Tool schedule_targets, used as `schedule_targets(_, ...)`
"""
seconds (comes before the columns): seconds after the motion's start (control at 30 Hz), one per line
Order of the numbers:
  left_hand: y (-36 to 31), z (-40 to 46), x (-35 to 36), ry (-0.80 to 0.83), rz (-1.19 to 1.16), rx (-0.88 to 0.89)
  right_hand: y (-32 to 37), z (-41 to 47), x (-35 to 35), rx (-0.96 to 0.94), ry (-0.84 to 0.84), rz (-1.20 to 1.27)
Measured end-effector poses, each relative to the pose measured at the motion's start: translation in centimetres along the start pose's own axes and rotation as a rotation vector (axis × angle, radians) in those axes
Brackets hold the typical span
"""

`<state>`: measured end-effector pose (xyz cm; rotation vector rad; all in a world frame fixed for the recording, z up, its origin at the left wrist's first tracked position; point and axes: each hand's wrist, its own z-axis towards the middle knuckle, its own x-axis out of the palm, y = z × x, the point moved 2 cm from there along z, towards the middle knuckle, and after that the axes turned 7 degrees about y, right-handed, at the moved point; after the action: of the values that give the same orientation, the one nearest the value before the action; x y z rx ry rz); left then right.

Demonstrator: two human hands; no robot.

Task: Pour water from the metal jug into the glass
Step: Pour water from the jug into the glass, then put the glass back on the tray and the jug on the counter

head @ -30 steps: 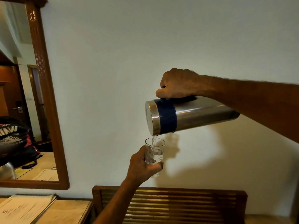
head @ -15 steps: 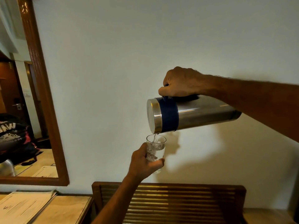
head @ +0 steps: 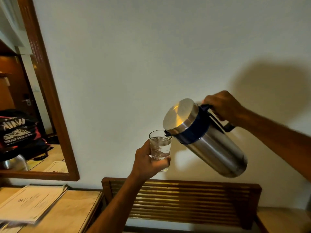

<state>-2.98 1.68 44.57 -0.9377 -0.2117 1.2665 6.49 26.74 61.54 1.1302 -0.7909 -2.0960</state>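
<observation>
- Gripping the glass (head: 160, 149), the left hand (head: 148, 161) wraps fingers and thumb round its lower half, above the slatted bench (head: 185, 199).
- Water fills most of the glass, with bubbles showing.
- Just right of it, the metal jug (head: 205, 137) tilts, its dark spout touching the glass rim.
- The right hand (head: 223, 106) is clenched round the jug's dark handle.
- Papers (head: 30, 202) lie on the table (head: 72, 211), left.
- A mirror (head: 25, 98) hangs on the wall (head: 143, 56) behind.

I see the glass (head: 160, 149) in my left hand (head: 148, 161), left of and below the metal jug (head: 204, 138) tilted in my right hand (head: 223, 106). Spout over glass rim. Slatted rack (head: 185, 199) below; mirror (head: 33, 98) far left.
</observation>
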Motion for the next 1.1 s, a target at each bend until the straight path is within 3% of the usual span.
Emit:
schedule_targets(0.13, 0.6, -1.0, 1.4, 0.067, -0.031, -0.046, -6.2, -3.9, 1.7, 0.155, -0.093, 0.317)
schedule_targets(0.3, 5.2, -5.2, 5.5, 0.166, -0.085, -0.268, -14.5, -10.3, 6.3, 0.355, -0.169, 0.538)
schedule_targets(0.43, 9.7, -10.4, 8.5, 0.201, -0.058, -0.433, -21.8, -15.7, 10.9, 0.538, -0.322, 0.733)
schedule_targets(0.6, 19.7, -20.2, 13.2, 0.213, -0.051, -0.701, -32.9, -23.1, 18.3, 0.749, -0.363, 0.72)
schedule_targets(0.8, 30.3, -31.4, 19.1, 0.115, -0.073, -1.024, -43.5, -30.7, 24.7, 0.847, -0.389, 0.831)
schedule_targets(0.97, 34.8, -36.6, 23.3, 0.079, -0.069, -1.161, -48.2, -34.6, 27.1, 0.923, -0.473, 0.914)
schedule_targets(1.1, 36.8, -38.9, 25.4, 0.112, -0.015, -1.174, -50.3, -36.1, 27.4, 0.94, -0.474, 0.923)
